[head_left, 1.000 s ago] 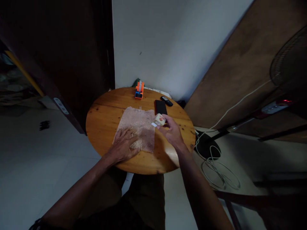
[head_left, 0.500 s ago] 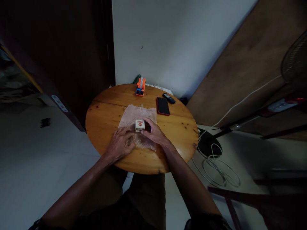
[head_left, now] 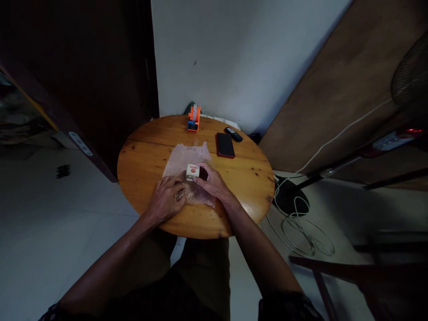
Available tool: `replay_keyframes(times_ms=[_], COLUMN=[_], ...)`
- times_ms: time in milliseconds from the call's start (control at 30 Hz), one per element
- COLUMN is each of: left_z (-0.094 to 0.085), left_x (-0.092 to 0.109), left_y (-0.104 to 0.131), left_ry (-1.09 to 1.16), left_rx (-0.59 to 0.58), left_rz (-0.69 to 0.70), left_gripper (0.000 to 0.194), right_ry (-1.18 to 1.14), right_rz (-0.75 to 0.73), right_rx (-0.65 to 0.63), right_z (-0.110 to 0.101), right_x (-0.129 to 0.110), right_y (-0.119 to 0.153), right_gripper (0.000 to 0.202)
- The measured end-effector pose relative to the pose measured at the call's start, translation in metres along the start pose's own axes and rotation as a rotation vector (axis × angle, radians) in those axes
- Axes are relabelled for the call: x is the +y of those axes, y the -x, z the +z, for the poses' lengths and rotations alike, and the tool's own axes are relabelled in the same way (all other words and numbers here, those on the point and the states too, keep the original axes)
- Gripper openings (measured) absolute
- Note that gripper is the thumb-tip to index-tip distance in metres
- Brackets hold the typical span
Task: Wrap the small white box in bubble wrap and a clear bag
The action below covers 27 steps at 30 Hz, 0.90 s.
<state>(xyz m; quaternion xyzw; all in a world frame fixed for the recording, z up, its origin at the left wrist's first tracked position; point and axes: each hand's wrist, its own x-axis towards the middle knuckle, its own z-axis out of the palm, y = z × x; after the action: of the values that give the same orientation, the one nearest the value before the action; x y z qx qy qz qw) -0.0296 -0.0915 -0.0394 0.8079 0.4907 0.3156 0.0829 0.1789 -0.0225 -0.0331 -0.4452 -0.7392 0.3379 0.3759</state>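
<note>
A sheet of clear bubble wrap (head_left: pixel 179 158) lies on the round wooden table, its far right corner raised a little. On the wrap sits a small white box (head_left: pixel 193 171) with red print on top. My right hand (head_left: pixel 213 180) grips the box from its right side, thumb at the near edge and fingers behind. To the left, my left hand (head_left: pixel 166 196) rests over the near left part of the wrap. Its fingers are curled, with bubble wrap showing between thumb and fingers.
An orange tape dispenser (head_left: pixel 194 118) stands at the table's (head_left: pixel 140 174) far edge. Right of the wrap lie a phone (head_left: pixel 225 145) with a red edge and a dark remote (head_left: pixel 233 133). A coiled white cable (head_left: pixel 302 227) and a fan (head_left: pixel 409 76) are at the right.
The far right part of the bubble wrap has shifted left and curls up more. Both hands keep nearly the same places, the right still on the box. The whole view has shifted slightly.
</note>
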Motion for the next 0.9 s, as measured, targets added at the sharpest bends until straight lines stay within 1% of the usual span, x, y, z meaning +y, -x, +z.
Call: replay_keyframes(times_ms=[100,167,300,367,433,567,633,767,900], left_z=[-0.003,-0.008,-0.022,-0.025,-0.026,-0.021,-0.018,-0.017,-0.018], left_x=[0.001,0.002,0.004,0.003,0.003,0.002,0.002,0.001,0.002], left_y=[0.002,0.004,0.009,0.01,0.008,0.0,-0.007,-0.019,-0.026], left_ry=[0.017,0.027,0.008,-0.024,-0.056,-0.077,-0.074,-0.068,-0.055], left_rx=[0.034,0.037,-0.033,-0.062,-0.082,-0.099,-0.074,0.01,0.017], left_rz=[0.009,0.039,0.084,0.09,0.101,0.123,0.119,0.095,0.082], left_gripper=[0.027,0.034,0.05,0.052,0.047,0.034,0.027,0.015,0.009], right_ry=[0.014,0.045,0.047,0.037,0.037,0.018,-0.002,-0.039,-0.043], right_rz=[-0.006,-0.008,-0.025,-0.028,-0.023,-0.011,-0.01,0.012,0.023], right_rx=[0.003,0.019,0.028,0.016,0.001,-0.003,-0.003,0.0,-0.011], right_z=[0.0,0.001,0.001,0.001,0.0,-0.001,-0.002,-0.004,-0.005], right_x=[-0.002,-0.003,-0.004,-0.004,-0.004,-0.006,-0.007,-0.01,-0.01], right_y=[0.001,0.001,0.002,0.001,0.001,0.0,0.0,0.0,-0.001], right_gripper=[0.044,0.045,0.052,0.051,0.048,0.044,0.042,0.04,0.042])
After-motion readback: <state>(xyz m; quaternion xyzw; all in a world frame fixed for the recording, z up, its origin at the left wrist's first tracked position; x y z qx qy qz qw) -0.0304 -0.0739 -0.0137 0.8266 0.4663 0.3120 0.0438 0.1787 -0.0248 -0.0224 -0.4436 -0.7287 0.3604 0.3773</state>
